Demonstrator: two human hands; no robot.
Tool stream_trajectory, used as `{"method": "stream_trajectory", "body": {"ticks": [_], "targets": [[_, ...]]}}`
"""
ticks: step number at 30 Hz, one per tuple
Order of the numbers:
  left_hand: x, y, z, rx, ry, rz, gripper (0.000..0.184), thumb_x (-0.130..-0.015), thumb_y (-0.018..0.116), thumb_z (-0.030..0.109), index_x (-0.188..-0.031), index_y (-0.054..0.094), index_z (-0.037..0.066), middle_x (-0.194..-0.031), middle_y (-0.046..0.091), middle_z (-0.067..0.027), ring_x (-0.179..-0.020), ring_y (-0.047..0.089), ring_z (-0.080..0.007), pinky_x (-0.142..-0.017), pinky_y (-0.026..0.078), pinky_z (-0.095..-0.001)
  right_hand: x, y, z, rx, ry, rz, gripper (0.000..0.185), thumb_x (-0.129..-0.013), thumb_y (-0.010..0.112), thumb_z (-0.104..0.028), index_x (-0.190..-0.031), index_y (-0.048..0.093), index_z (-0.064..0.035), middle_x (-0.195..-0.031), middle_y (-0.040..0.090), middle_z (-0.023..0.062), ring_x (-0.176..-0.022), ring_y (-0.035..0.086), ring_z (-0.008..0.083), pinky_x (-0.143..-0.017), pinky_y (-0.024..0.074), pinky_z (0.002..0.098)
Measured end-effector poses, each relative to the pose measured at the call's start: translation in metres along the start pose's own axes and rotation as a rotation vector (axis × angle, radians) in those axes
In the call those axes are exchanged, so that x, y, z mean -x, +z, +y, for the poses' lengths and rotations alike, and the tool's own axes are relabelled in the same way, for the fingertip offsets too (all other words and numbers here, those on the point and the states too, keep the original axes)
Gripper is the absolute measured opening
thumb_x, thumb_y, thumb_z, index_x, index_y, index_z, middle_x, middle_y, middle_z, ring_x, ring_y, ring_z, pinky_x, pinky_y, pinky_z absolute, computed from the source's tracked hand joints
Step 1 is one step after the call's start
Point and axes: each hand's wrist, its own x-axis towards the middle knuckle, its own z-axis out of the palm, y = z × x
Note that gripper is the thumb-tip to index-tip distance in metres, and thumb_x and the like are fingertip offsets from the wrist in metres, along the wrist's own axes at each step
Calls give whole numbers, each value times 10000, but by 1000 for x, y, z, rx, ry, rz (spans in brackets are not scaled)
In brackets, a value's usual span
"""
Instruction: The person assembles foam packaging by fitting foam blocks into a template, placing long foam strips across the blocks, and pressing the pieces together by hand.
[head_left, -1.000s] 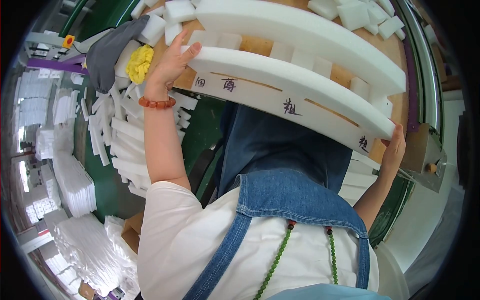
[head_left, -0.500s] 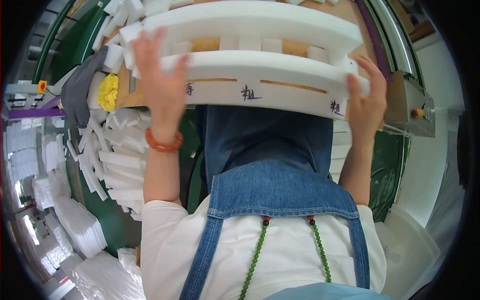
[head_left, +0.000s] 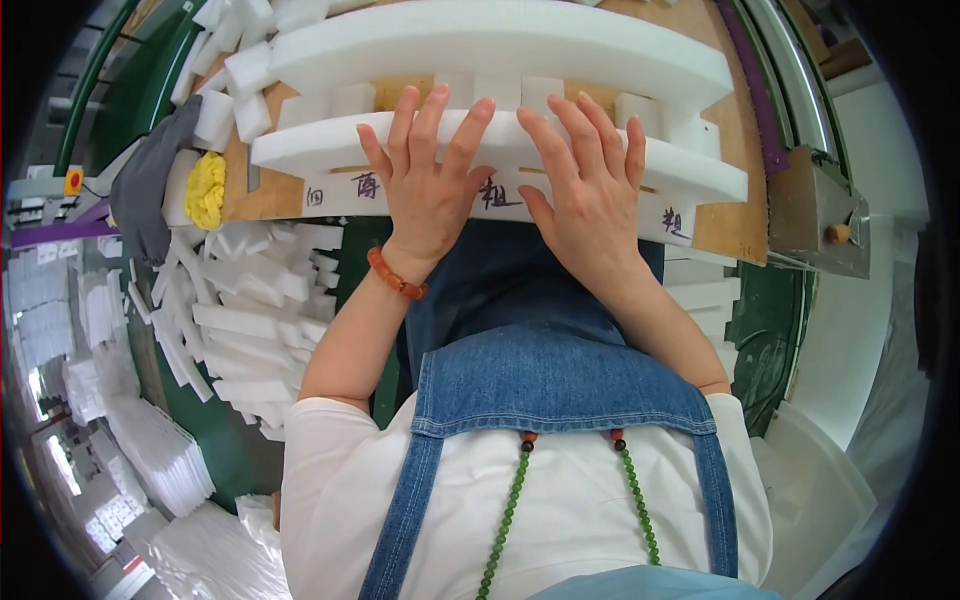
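Note:
A long white foam piece (head_left: 500, 42) with a curved top lies across the work surface, and a second foam bar (head_left: 310, 142) runs along its front. My left hand (head_left: 425, 190) is over the middle of the front bar, palm down and fingers spread. Beside it, my right hand (head_left: 592, 195) is spread the same way, thumb towards the left one. Both appear to rest on the bar, holding nothing. Below the bar, a white strip (head_left: 640, 212) with slots and dark handwritten characters is partly hidden by my hands.
Small white foam blocks (head_left: 252, 68) crowd the back left of the wooden board (head_left: 735, 225). A yellow cloth (head_left: 205, 190) and a dark grey sleeve-like cloth (head_left: 155, 185) lie at the left edge. Foam offcuts (head_left: 245, 320) are piled below. A metal box (head_left: 828, 215) stands at right.
My hands have come in from the two ends of the foam to its middle, turning palm down. The front foam bar has shifted slightly down towards me.

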Motion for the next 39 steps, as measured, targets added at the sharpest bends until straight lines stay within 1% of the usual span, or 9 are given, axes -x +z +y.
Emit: {"method": "stream_trajectory", "body": {"ticks": [4, 8, 13, 18, 24, 28, 39], "targets": [[1, 6, -2, -28, 16, 21, 868, -576, 840, 187, -1355, 464, 263, -1391, 395, -36, -1342, 324, -260, -1146, -28, -505, 2, 11, 2, 44, 9, 25, 715, -661, 761, -88, -1316, 494, -186, -1382, 421, 60, -1357, 304, 267, -1145, 73, 491], [1, 5, -3, -38, 16, -2, 800, -626, 823, 229, -1345, 473, 254, -1387, 398, -36, -1329, 339, -258, -1144, -30, -510, 1, 21, 1, 67, 19, 96, 733, -641, 774, -82, -1310, 500, -203, -1386, 419, 59, -1375, 277, 276, -1144, 28, 504], [-2, 2, 5, 71, -62, 11, 799, -597, 807, 247, -1330, 493, 301, -1367, 424, -38, -1312, 361, -238, -1156, -35, -534, 1, 33, 1, 101, 18, 194, 728, -638, 777, -82, -1303, 506, -209, -1392, 418, 57, -1383, 264, 283, -1140, -12, 514], [0, 9, 2, 47, -50, 49, 767, -615, 797, 289, -1323, 502, 299, -1363, 423, -40, -1310, 362, -240, -1153, -42, -536, 1, 35, 1, 105, 14, 195, 721, -638, 772, -69, -1295, 512, -210, -1393, 422, 57, -1390, 254, 282, -1137, -27, 519], [1, 9, 2, 35, -46, 45, 722, -642, 785, 311, -1312, 514, 298, -1359, 427, -40, -1308, 365, -242, -1147, -54, -541, 2, 35, 0, 105, 7, 198, 714, -642, 763, -60, -1295, 516, -209, -1387, 431, 56, -1386, 259, 280, -1138, -24, 516], [0, 8, 7, 89, -86, 54, 686, -669, 770, 348, -1306, 519, 302, -1348, 435, -44, -1303, 370, -244, -1141, -64, -546, 1, 32, -2, 86, 21, 211, 605, -699, 698, -59, -1269, 551, -200, -1342, 474, 77, -1359, 325, 275, -1137, 15, 503], [1, 14, 3, 4, -48, 70, 663, -693, 750, 419, -1302, 518, 297, -1339, 441, -50, -1301, 371, -251, -1137, -72, -550, 1, 30, -1, 81, 21, 178, 615, -693, 712, -63, -1271, 550, -194, -1332, 480, 77, -1332, 353, 263, -1140, 23, 497]]}}
